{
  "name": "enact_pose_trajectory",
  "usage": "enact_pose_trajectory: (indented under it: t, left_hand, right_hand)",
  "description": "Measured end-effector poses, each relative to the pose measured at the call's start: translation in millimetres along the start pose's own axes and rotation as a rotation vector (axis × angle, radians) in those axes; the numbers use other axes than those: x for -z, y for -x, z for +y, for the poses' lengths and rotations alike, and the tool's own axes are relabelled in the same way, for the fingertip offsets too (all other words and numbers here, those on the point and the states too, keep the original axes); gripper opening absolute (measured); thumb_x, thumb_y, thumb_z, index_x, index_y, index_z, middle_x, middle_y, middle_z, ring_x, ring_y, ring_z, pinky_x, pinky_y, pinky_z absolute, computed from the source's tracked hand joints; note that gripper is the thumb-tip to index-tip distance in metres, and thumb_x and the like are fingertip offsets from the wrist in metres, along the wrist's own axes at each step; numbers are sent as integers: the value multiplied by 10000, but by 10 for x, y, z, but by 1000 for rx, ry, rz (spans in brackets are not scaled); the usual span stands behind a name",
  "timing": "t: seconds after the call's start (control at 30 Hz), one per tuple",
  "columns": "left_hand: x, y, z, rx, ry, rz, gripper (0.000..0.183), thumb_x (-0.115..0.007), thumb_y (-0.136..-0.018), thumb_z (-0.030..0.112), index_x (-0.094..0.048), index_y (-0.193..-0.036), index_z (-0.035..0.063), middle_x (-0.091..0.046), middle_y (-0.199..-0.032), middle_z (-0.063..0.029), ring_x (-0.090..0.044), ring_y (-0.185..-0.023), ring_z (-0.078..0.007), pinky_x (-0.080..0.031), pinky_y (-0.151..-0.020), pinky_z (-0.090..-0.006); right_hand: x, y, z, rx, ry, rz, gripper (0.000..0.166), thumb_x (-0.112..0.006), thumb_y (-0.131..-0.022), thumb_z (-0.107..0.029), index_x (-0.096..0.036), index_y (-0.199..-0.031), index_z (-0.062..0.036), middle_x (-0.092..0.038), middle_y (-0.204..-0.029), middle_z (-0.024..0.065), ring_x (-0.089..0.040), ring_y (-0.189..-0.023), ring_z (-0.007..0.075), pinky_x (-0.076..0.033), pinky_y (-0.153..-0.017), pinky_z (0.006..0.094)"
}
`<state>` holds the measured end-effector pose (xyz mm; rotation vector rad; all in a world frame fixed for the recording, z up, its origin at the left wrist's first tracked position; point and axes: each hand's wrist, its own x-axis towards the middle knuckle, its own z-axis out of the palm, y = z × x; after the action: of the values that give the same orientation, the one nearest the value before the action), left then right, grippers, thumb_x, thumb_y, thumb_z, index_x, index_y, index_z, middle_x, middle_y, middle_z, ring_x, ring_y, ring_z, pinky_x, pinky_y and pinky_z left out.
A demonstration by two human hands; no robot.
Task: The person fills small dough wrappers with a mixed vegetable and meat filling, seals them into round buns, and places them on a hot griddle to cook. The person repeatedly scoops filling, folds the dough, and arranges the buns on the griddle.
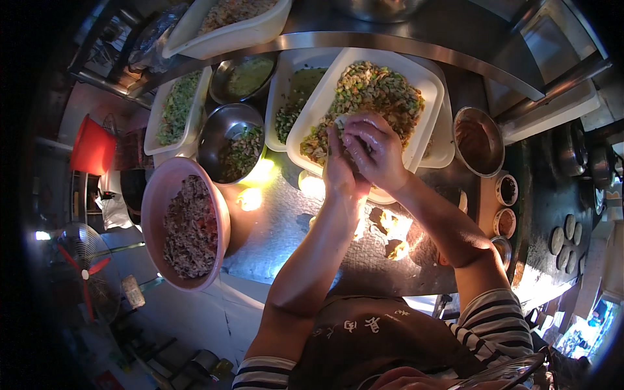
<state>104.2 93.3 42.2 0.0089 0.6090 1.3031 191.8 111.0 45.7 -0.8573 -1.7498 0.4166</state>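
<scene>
My left hand (340, 168) and my right hand (375, 146) are pressed together over the near part of a white tray (429, 141) of chopped vegetable filling (380, 92). The right hand's fingers curl over the left hand, and both look wet. A small pale piece, perhaps dough, shows at the fingertips; what lies between the palms is hidden. A pink basin (223, 219) of minced filling (191, 226) stands to the left. Nearer the tray is a steel bowl (209, 131) with chopped greens. Pale lumps of dough (396, 226) lie on the metal table (292, 234) below the hands.
More white trays (152, 139) and a steel bowl (214, 87) stand behind. A steel shelf (414, 41) crosses above them. At right are a bowl of reddish-brown paste (475, 141), small seasoning containers (507, 190) and a dark griddle (541, 209) with round flat cakes (557, 240).
</scene>
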Motion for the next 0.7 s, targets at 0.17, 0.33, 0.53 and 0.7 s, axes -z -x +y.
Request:
enact_pose_trajectory:
  t: [0.17,0.33,0.53,0.7]
  left_hand:
    - [-51,-34,48,118,72,-86,467,-228,-1004,409,-433,-1318,129,-500,-1302,-67,-469,-1222,-220,-405,-1018,-409]
    - [37,-179,143,44,267,-244,470,-254,-995,380,-434,-1326,99,-485,-1339,-97,-445,-1254,-272,-337,-1071,-453]
    - [95,-366,365,91,301,-353,457,-323,-990,383,-486,-1279,68,-539,-1273,-119,-491,-1198,-304,-358,-1047,-487]
    - [13,-423,448,189,145,-263,462,-315,-998,384,-466,-1289,58,-518,-1295,-127,-485,-1199,-302,-360,-1045,-481]
  right_hand:
    - [-71,-147,159,-312,-516,132,189,-469,-954,-91,-545,-1096,8,-637,-1004,125,-600,-939,210,-479,-844,332]
    - [81,-404,178,-283,-376,181,190,-422,-952,-38,-551,-1081,17,-640,-991,134,-614,-919,207,-484,-823,317]
    - [385,-305,696,-617,-115,126,377,-467,-924,-334,-573,-1117,-29,-623,-1054,147,-618,-950,240,-482,-833,378]
    - [265,-445,533,-1499,-1375,-25,625,-469,-887,-585,-501,-1246,-74,-528,-1267,158,-534,-1138,292,-403,-976,495]
